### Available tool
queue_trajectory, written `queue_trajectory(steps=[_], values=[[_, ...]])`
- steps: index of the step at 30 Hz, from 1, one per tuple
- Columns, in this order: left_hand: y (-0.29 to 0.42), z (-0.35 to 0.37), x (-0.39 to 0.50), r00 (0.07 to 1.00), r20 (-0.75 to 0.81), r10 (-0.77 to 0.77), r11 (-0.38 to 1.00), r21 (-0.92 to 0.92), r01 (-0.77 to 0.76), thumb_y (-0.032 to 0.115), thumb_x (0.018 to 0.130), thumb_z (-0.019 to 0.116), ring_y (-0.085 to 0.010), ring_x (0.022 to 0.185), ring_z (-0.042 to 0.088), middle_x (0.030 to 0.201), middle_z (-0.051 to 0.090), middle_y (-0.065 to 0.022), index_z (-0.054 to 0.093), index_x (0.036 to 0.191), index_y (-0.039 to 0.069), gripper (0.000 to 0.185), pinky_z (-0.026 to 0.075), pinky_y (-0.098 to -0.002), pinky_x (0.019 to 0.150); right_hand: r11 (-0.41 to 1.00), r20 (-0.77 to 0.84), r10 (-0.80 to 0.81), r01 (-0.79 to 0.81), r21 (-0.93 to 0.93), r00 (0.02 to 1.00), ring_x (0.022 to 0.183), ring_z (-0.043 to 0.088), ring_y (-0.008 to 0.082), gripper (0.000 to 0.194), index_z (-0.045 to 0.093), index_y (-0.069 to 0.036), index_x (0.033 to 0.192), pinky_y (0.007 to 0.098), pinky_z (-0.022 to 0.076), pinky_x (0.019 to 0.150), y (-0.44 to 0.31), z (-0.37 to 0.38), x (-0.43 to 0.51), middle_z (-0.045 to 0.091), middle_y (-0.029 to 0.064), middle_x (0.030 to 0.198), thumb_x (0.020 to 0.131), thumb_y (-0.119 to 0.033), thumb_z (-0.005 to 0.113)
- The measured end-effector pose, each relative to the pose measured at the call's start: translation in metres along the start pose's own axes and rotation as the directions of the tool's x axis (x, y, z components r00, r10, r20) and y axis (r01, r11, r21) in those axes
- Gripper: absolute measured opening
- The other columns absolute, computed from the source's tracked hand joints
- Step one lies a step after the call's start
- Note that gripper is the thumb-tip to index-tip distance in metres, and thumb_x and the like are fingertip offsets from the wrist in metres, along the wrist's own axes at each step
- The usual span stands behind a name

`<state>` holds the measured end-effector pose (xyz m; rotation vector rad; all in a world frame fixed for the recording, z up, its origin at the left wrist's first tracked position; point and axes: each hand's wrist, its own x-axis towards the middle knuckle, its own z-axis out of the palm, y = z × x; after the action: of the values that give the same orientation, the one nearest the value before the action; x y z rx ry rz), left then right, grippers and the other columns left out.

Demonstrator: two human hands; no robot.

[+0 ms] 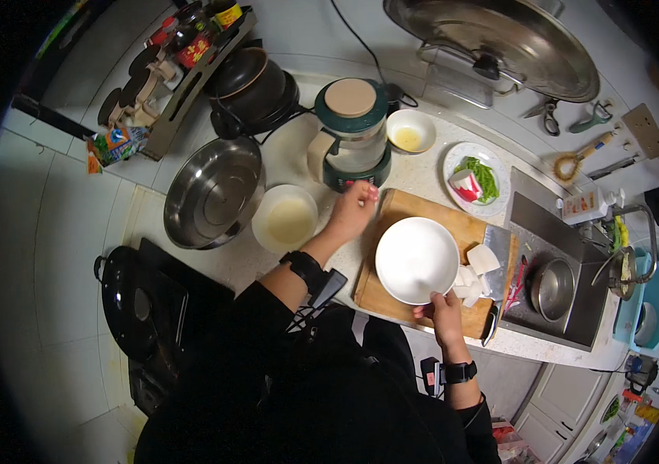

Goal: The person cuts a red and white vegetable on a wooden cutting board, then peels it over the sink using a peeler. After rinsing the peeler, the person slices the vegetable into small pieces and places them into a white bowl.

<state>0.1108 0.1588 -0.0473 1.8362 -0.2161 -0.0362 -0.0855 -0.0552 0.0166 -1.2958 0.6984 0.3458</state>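
My right hand (444,313) grips the near rim of a white bowl (416,260), which shows nothing inside and is over a wooden cutting board (407,203). My left hand (355,209) is in front of a green-based electric glass kettle (351,156), fingers curled; whether it touches the kettle or holds anything is unclear. Cut white pieces (467,284), likely a vegetable, lie right of the bowl, beside a cleaver (497,255) on the board. A bowl of pale liquid (286,223) stands left of my left hand. Behind the board, a plate (451,156) holds shredded greens and a red-and-white piece.
A large steel basin (213,194) stands on the left, near a black wok (126,301). A small bowl (422,124) with yellowish liquid is beside the kettle. At right is a steel sink (575,319) holding a metal bowl (554,290). Scissors (549,119) hang on the wall.
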Motion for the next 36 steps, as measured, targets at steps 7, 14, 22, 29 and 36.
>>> queue_trajectory(steps=[7, 14, 22, 29, 36], values=[[-0.027, -0.003, -0.034, 0.930, -0.078, -0.359, 0.933, 0.004, 0.360, 0.002, 0.079, 0.058, -0.0224, 0.080, 0.061, 0.107, 0.057, -0.0160, 0.023, 0.137, -0.011, 0.070, 0.050, -0.0325, 0.074, 1.000, -0.004, -0.014, 0.014, 0.003, 1.000, 0.057, 0.063, 0.0202, 0.031, 0.044, 0.006, 0.119, 0.0305, 0.0553, 0.053, 0.000, -0.002, 0.002, 0.062, 0.0145, 0.077, 0.092, -0.009, 0.043], [-0.014, 0.001, -0.024, 0.881, 0.093, -0.464, 0.875, -0.109, 0.472, 0.005, 0.087, 0.051, -0.0158, 0.084, 0.058, 0.112, 0.054, -0.0108, -0.011, 0.145, -0.003, 0.086, 0.053, -0.0270, 0.066, 1.000, 0.012, -0.009, 0.009, -0.021, 1.000, 0.058, 0.063, 0.0196, 0.029, 0.046, 0.006, 0.117, 0.0302, 0.0552, 0.053, -0.005, 0.001, 0.000, 0.063, 0.0148, 0.077, 0.093, -0.009, 0.042], [-0.012, -0.016, -0.015, 0.857, 0.106, -0.504, 0.842, -0.157, 0.515, 0.007, 0.085, 0.055, -0.0174, 0.070, 0.061, 0.104, 0.056, -0.0101, 0.010, 0.145, -0.003, 0.076, 0.052, -0.0300, 0.058, 1.000, 0.012, -0.005, 0.005, -0.011, 1.000, 0.058, 0.062, 0.0196, 0.031, 0.044, 0.006, 0.120, 0.0304, 0.0553, 0.054, -0.005, -0.006, -0.001, 0.063, 0.0149, 0.079, 0.093, -0.009, 0.041], [0.009, -0.049, -0.032, 0.844, -0.507, -0.172, 0.981, -0.012, 0.193, 0.018, 0.085, 0.063, -0.0218, 0.099, 0.052, 0.114, 0.045, -0.0141, 0.033, 0.127, -0.001, 0.056, 0.046, -0.0323, 0.077, 0.998, 0.039, -0.065, 0.065, 0.017, 0.997, 0.058, 0.062, 0.0200, 0.031, 0.043, 0.006, 0.120, 0.0302, 0.0550, 0.053, -0.011, 0.000, 0.007, 0.062, 0.0159, 0.082, 0.093, -0.009, 0.041], [0.055, -0.079, 0.025, 0.962, -0.259, -0.087, 0.954, -0.300, 0.005, 0.044, 0.095, 0.051, -0.0117, 0.078, 0.051, 0.076, 0.055, -0.0001, 0.060, 0.089, 0.005, 0.041, 0.039, -0.0253, 0.074, 0.993, 0.059, -0.106, 0.102, 0.056, 0.993, 0.055, 0.061, 0.0202, 0.027, 0.045, 0.007, 0.116, 0.0304, 0.0540, 0.050, -0.017, 0.008, 0.019, 0.062, 0.0154, 0.074, 0.093, -0.008, 0.041]])
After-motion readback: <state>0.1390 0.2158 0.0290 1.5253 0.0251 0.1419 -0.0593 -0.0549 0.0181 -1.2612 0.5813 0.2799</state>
